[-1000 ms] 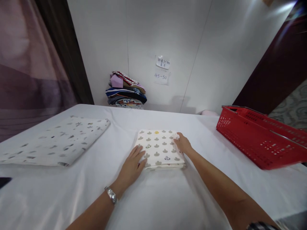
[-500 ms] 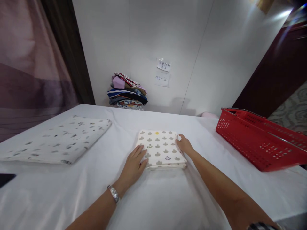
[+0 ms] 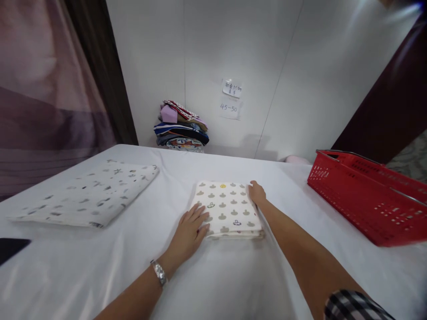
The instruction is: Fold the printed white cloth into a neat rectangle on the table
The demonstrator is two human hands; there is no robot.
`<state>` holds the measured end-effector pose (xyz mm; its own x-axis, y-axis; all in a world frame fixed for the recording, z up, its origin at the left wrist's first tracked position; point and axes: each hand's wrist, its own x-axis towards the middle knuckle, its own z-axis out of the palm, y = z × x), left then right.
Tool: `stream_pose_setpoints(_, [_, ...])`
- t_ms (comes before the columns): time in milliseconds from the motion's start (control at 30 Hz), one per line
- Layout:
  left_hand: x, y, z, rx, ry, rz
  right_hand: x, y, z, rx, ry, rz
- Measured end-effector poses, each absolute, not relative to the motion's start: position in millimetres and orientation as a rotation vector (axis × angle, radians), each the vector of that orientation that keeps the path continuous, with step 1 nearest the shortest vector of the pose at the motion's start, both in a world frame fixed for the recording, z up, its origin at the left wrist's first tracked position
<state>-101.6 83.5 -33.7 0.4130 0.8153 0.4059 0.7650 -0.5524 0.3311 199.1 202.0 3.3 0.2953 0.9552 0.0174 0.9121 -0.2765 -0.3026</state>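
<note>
A white cloth [image 3: 230,209] with grey mushroom-like prints and one yellow one lies folded into a thick, roughly square stack before me. My left hand [image 3: 190,229] rests flat along its left edge, fingers stretched over the top layer. At the far right edge, my right hand [image 3: 258,194] has its fingers curled against the cloth's side; the fingertips are partly hidden. Farther left is a larger white folded cloth [image 3: 90,193] with scattered grey and dark prints, which neither hand touches.
The white-covered table [image 3: 147,262] holds a red perforated basket [image 3: 363,200] at the right and a flat black object [image 3: 11,249] at the left edge. A pile of folded fabrics [image 3: 182,126] stands behind the table by the wall, left of two paper notes [image 3: 231,98].
The view has shifted slightly, so everything sits a little farther right. My right hand has slid up slightly along the cloth's right edge and its fingers are more bunched. The left hand stays on the cloth.
</note>
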Motion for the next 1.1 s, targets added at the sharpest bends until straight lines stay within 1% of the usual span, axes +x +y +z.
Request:
stream_pose_setpoints(100, [-100, 81, -30, 2.582, 1.444, 0.778, 202, 197, 3, -2.307, -1.723, 0.203])
stream_pose_setpoints(233, [-97, 77, -25, 2.662, 1.368, 0.746, 189, 194, 15, -2.235, -1.807, 0.118])
stream_pose_setpoints(300, [-97, 76, -24, 2.695, 1.314, 0.723, 172, 192, 21, -2.084, -1.944, 0.049])
stream_pose_setpoints(367, [-97, 76, -23, 2.706, 1.291, 0.709, 152, 189, 22, -1.793, -2.176, -0.002])
stream_pose_setpoints(433, [-98, 76, -24, 2.702, 1.294, 0.697, 135, 186, 16, -1.569, -2.376, 0.057])
stream_pose_setpoints(467, [-98, 77, -24, 2.697, 1.298, 0.689, 129, 185, 12, -1.544, -2.438, 0.117])
stream_pose_setpoints(600, [-98, 78, -26, 2.669, 1.306, 0.684, 122, 188, -1, -1.751, -2.468, 0.28])
stream_pose_setpoints(733, [-98, 77, -25, 2.637, 1.288, 0.728, 127, 196, 0, -1.793, -2.458, 0.359])
stream_pose_setpoints(900, [-96, 75, -21, 2.597, 1.282, 0.722, 144, 206, -2, -1.968, -2.37, 0.269])
stream_pose_setpoints(967, [-96, 74, -20, 2.584, 1.288, 0.72, 146, 209, -3, -2.004, -2.377, 0.283])
stream_pose_setpoints(1100, [-95, 73, -20, 2.574, 1.301, 0.714, 124, 208, 5, -1.979, -2.36, 0.26])
